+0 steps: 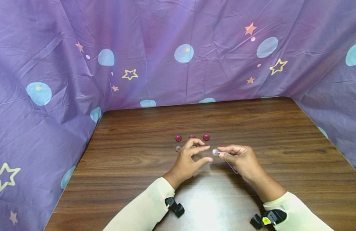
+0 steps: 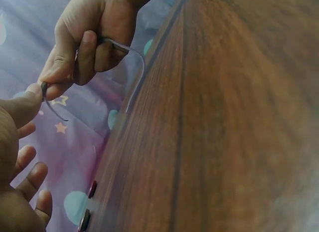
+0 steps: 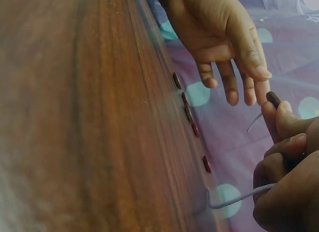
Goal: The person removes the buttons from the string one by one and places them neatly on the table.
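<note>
My right hand (image 1: 247, 163) pinches a pale round button (image 1: 215, 152) at its edge between thumb and forefinger. A thin lavender cord (image 1: 232, 167) passes at the button's face, and a short end pokes out on its other side in the left wrist view. The longer part of the cord (image 3: 244, 194) runs out of the curled right fingers and hangs near the tabletop. My left hand (image 1: 187, 163) is held just left of the button, fingers spread and thumb apart, with fingertips close to the button (image 3: 273, 99). Its grip is empty in the head view.
Three dark red buttons (image 1: 178, 138) lie in a row on the brown wooden table (image 1: 131, 186) beyond the hands. A greyish button (image 1: 178, 149) lies nearer, partly behind the left hand. A purple patterned cloth (image 1: 154, 48) hangs around the table's back and sides.
</note>
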### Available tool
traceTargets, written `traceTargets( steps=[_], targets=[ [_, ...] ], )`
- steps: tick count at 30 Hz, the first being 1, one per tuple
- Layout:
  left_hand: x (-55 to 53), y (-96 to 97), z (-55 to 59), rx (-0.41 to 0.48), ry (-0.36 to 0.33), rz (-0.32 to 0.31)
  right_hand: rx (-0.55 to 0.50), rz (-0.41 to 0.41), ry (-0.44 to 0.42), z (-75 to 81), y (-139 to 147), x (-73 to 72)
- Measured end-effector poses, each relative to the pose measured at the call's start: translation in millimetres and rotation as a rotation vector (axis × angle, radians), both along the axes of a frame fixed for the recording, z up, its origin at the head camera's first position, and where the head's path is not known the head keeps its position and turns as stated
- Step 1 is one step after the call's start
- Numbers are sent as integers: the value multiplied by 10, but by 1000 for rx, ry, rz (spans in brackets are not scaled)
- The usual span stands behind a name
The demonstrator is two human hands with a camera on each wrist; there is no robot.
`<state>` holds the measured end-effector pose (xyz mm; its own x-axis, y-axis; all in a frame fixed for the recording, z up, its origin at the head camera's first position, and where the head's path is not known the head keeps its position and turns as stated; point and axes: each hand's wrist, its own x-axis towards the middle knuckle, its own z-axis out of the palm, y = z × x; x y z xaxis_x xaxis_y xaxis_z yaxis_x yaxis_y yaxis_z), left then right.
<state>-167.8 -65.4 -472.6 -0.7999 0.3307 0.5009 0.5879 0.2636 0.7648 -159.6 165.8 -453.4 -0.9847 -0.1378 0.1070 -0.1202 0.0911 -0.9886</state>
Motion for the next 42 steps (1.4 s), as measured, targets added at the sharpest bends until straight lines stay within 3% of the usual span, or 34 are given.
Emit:
traceTargets(
  steps=[10, 17, 29, 42],
  targets=[
    [5, 16, -6, 1, 4, -4, 7, -11, -15, -6, -4, 0],
    [4, 20, -23, 1, 42, -1, 3, -4, -21, -17, -5, 1],
    [3, 24, -27, -1, 27, -11, 8, -2, -17, -18, -13, 0],
    [14, 18, -26, 5, 38, -17, -26, 37, -79, -7, -30, 23]
  ],
)
